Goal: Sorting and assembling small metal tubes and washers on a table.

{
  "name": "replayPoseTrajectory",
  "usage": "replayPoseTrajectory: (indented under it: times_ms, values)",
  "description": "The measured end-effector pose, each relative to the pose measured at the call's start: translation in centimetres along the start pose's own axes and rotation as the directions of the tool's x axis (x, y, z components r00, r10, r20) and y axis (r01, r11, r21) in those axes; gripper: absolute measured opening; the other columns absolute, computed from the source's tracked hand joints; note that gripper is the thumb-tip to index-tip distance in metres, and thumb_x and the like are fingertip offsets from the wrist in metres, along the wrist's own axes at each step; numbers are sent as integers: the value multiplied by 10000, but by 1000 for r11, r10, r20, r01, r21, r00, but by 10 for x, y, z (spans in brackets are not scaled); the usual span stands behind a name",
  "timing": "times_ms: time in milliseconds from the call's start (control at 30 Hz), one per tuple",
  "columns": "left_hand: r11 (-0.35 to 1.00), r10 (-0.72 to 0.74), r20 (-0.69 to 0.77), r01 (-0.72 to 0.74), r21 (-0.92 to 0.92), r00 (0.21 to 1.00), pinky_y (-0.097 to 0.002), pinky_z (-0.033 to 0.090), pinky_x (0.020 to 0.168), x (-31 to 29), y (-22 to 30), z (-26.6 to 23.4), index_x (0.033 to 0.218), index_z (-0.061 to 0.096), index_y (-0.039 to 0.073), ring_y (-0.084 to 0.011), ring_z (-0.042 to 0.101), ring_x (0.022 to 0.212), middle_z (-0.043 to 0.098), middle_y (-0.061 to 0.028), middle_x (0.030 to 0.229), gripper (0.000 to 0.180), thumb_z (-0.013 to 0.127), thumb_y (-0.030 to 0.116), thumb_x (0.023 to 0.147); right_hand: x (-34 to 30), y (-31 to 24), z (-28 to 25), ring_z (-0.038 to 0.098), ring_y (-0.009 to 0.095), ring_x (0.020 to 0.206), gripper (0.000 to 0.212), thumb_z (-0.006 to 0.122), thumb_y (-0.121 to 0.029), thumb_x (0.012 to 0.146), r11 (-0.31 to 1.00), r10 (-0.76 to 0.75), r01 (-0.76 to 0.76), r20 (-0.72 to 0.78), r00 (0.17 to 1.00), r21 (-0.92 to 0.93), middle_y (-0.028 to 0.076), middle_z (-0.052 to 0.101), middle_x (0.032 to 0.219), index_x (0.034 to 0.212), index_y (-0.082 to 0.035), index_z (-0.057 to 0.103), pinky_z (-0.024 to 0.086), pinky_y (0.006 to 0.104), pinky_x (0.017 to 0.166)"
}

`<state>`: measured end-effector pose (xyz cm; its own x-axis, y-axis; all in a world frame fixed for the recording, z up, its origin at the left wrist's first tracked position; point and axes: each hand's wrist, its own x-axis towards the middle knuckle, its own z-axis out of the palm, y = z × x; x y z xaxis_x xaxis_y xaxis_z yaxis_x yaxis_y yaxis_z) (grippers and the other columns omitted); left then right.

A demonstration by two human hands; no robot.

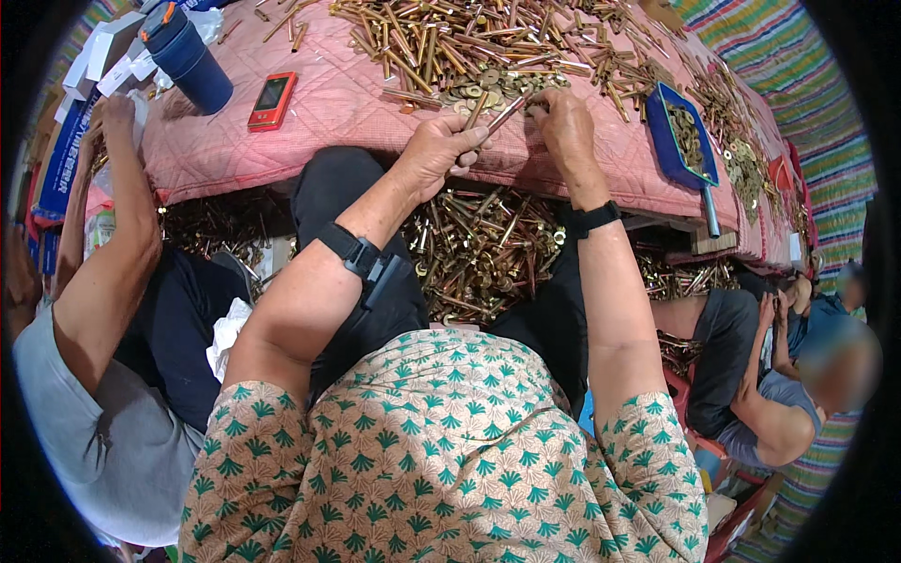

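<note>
Nearby, coppery bolts (450, 45) and loose washers (477, 92) crowd the pink-covered tabletop (230, 155), a blue tray (660, 143) lying right, a red device (272, 101) and blue tumbler (194, 73) left. Over the near edge, the left hand (438, 155) pinches slim rods (508, 114) in its fingers; the right hand (565, 133) curls its fingers at one tip, grip unclear.

Coppery rods (436, 47); pink cloth (221, 155); red device (273, 101); beige shirt (432, 450), green leaf pattern.
</note>
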<state>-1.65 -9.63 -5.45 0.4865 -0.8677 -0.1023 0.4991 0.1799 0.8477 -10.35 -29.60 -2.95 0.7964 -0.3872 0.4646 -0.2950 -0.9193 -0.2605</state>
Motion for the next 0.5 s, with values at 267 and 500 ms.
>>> replayPoseTrajectory:
  times_ms: [267,500]
  values:
    - [1000,-6,9,6,22,1000,-145,331,426,0,1,-1,1015,586,37,-21,452,563,615,-22,819,180,628,177,911,-2,2,1,600,356,789,170,690,-62,750,997,-82,82,-43,996,-7,171,624,839,890,-33,598,478,425,688]
    - [999,-26,19,25,37,999,-146,338,430,-1,2,0,1020,584,28,-22,457,563,613,-22,818,187,628,173,910,-8,18,4,620,170,746,189,598,-13,856,598,255,-226,85,963,769,69,644,901,1044,-9,610,512,272,657]
